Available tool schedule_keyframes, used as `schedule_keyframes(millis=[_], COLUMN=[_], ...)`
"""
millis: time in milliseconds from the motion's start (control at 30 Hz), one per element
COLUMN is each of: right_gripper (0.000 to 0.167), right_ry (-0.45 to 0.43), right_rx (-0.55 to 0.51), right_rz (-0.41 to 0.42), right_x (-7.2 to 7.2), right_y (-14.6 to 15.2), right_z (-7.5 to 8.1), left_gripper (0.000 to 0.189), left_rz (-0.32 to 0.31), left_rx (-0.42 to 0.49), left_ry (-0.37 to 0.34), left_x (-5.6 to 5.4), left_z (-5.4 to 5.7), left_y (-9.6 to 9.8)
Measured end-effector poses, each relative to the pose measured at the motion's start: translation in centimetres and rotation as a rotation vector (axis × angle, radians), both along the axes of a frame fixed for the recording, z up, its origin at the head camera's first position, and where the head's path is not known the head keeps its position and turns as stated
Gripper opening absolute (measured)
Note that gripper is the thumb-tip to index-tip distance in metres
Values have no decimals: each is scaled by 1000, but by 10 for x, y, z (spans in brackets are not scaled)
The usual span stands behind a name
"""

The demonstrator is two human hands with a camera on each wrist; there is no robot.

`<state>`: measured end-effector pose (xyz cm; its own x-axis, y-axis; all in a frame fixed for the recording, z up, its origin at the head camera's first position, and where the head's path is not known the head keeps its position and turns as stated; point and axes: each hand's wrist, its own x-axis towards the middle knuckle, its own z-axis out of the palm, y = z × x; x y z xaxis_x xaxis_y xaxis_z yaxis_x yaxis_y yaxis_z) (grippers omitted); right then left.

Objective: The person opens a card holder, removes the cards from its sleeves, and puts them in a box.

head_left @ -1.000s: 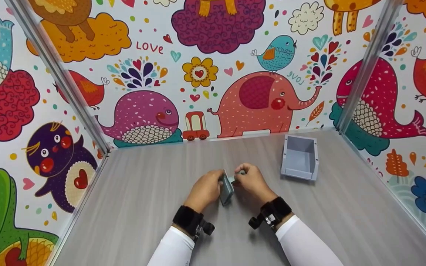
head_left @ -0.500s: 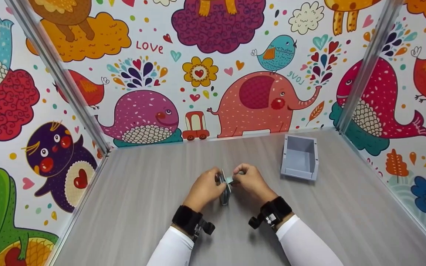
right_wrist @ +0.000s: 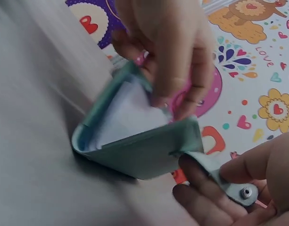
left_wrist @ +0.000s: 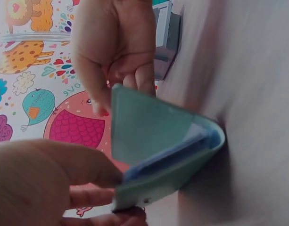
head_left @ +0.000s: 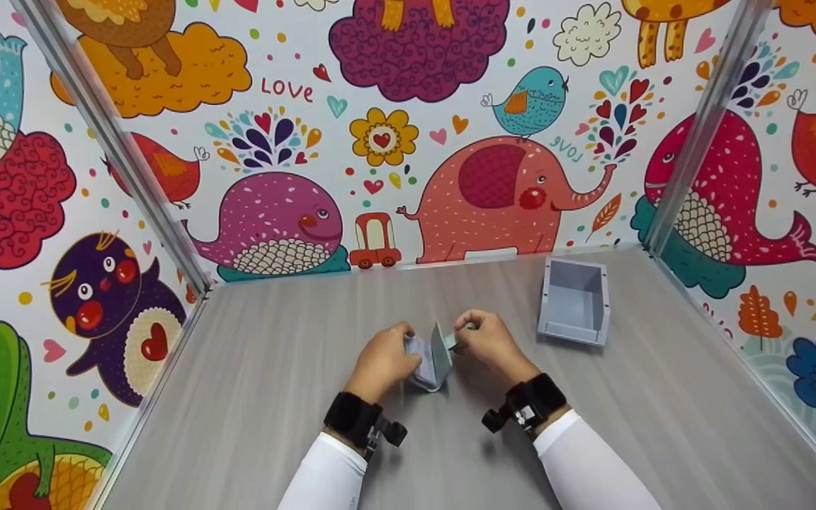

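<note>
A pale green card holder (head_left: 441, 358) stands partly spread in a V on its spine, low over the table or touching it. Inside one cover lie bluish-white sleeves or cards (right_wrist: 127, 115). My left hand (head_left: 383, 363) grips that cover with the sleeves, thumb on the inner side, fingers behind. From the other cover extends a short strap (right_wrist: 208, 165) with a metal snap (right_wrist: 247, 191). My right hand (head_left: 491, 343) pinches this strap between thumb and fingers. In the left wrist view, the lifted cover (left_wrist: 146, 125) hides part of the right hand's fingertips.
A grey open bin (head_left: 573, 304) sits on the table to the right, beyond the right hand. The wood-grain tabletop (head_left: 273, 397) is bounded by walls with cartoon prints (head_left: 266, 219) and metal corner posts (head_left: 705, 134). Both wrists wear black straps with cameras.
The card holder's covers, close together one second ago, now stand apart, showing the sleeves. My left hand has shifted slightly left with one cover, and my right slightly right with the strap.
</note>
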<state>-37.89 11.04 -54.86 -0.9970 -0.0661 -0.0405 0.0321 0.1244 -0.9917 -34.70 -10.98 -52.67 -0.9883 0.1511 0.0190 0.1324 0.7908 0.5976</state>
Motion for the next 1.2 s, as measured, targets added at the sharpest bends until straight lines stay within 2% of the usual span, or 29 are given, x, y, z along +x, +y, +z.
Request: schedule_keyframes(millis=[133, 233, 367, 600, 633, 833, 900, 933, 967, 1167, 1200], right_gripper=[11, 11, 10, 9, 9, 20, 21, 20, 19, 13, 13], right_ry=[14, 73, 148, 106, 108, 207, 209, 217, 217, 163, 166], right_rx=[186, 366, 539, 601, 607, 677, 693, 708, 713, 751, 747], right_rz=[7, 36, 74, 120, 130, 140, 135, 130, 126, 34, 19], right_x=[-3, -5, -7, -13, -16, -55, -59, -59, -54, -6, -2], right_y=[15, 27, 40, 55, 58, 78, 80, 80, 78, 53, 49], right_z=[2, 1, -2, -11, -14, -70, -77, -77, -70, -3, 2], left_gripper=[44, 44, 45, 43, 43, 41, 40, 39, 39, 38, 38], left_rz=[2, -2, -8, -32, -31, -22, -16, -13, -9, -28, -40], left_rx=[-65, -106, -141, -161, -159, -160, -157, -152, -146, -137, -144], left_ry=[-14, -22, -43, -55, -56, -25, -15, -13, -15, -26, -24], left_x=[0, 0, -1, 0, 0, 3, 3, 2, 2, 2, 3], left_z=[-1, -2, -4, -10, -10, -10, -11, -10, -10, -10, -10], left_y=[-4, -6, -8, -7, -6, -6, -6, -6, -6, -5, -5])
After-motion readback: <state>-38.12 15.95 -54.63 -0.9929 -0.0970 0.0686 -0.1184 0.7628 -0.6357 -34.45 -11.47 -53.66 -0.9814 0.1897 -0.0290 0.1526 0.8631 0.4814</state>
